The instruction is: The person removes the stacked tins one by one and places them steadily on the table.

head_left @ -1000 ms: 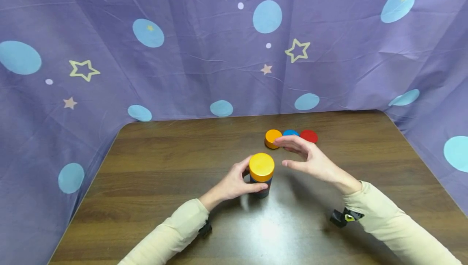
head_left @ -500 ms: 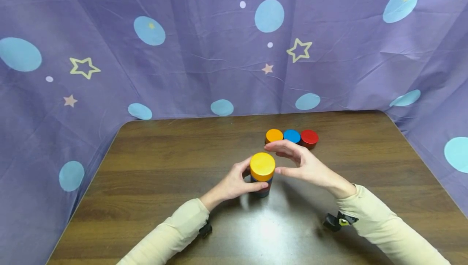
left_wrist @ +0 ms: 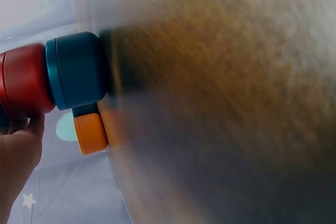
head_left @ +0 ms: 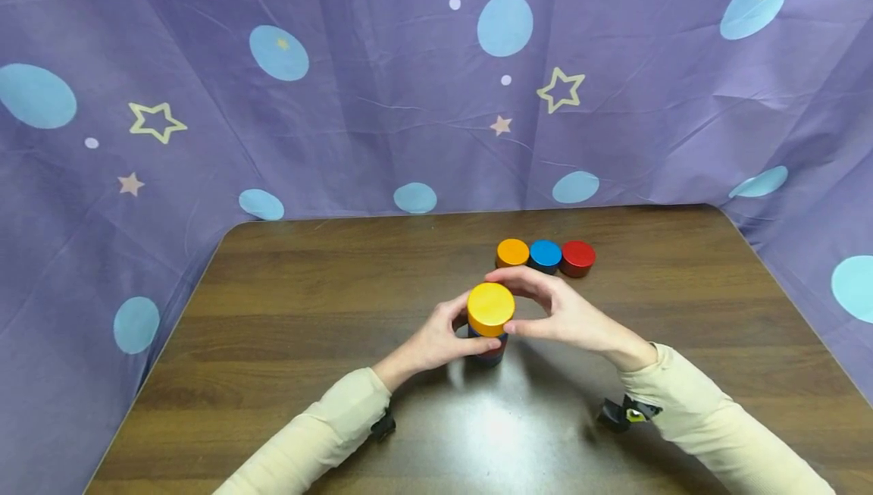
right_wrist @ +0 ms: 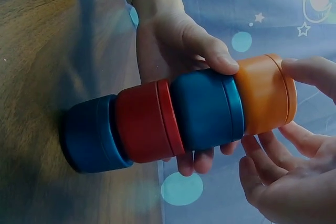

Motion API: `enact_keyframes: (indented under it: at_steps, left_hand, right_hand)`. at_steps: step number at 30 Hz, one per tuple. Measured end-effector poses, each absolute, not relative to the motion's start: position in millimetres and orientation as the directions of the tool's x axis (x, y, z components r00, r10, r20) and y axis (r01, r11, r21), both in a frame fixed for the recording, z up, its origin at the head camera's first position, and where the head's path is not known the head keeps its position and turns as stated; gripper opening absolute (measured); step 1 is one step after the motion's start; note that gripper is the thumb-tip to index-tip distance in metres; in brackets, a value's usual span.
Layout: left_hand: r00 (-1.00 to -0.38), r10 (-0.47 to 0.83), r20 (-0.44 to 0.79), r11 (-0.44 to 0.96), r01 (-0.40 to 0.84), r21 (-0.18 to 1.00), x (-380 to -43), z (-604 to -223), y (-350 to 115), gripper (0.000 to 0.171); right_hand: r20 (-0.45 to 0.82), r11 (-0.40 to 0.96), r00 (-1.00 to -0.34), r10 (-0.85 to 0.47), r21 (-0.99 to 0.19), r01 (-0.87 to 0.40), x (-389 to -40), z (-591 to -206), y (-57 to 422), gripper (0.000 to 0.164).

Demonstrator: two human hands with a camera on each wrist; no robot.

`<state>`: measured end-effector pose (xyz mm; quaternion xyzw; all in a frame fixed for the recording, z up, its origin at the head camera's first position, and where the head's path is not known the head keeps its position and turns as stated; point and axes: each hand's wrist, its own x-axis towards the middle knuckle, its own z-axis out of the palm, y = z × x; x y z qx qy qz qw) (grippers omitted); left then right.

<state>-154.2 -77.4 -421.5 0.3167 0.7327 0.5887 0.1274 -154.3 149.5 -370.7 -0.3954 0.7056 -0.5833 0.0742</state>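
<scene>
A tower of round lidded canisters stands upright on the table in front of me. From the bottom it runs lower blue canister (right_wrist: 94, 135), red canister (right_wrist: 147, 124), upper blue canister (right_wrist: 205, 111) and orange canister (right_wrist: 265, 95). My left hand (head_left: 430, 339) wraps around the tower at the height of the upper blue canister, thumb in front and fingers behind. At the top, my right hand (head_left: 562, 317) holds the orange canister from the right between thumb and fingers. In the left wrist view, the orange top lies outside the picture.
Behind the tower a row of shorter round pieces stands on the wooden table (head_left: 307, 313): an orange one (head_left: 513, 252), a blue one (head_left: 546, 255) and a red one (head_left: 578, 258). A purple patterned cloth (head_left: 368, 101) hangs along the table's back edge.
My right hand has come left and slightly down from in front of the row to take hold of the orange canister. My left hand has stayed around the tower.
</scene>
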Motion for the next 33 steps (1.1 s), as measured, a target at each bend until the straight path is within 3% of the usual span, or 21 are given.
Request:
enact_keyframes:
  at_steps: [13,33]
  left_hand:
    - [-0.765,0.62,0.175,0.099,0.298,0.95,-154.5,-420.5,-77.6,0.06]
    - [-0.768,0.613,0.184,0.105,0.31,0.945,-154.8,-421.7,-75.0,0.054]
  right_hand:
    - [0.285,0.097,-0.706,-0.648,-0.889,-0.447,-154.5,-361.7,149.9,0.054]
    - [0.358,0.049,-0.71,-0.607,-0.874,-0.483,-150.9,-371.5,149.7,0.054]
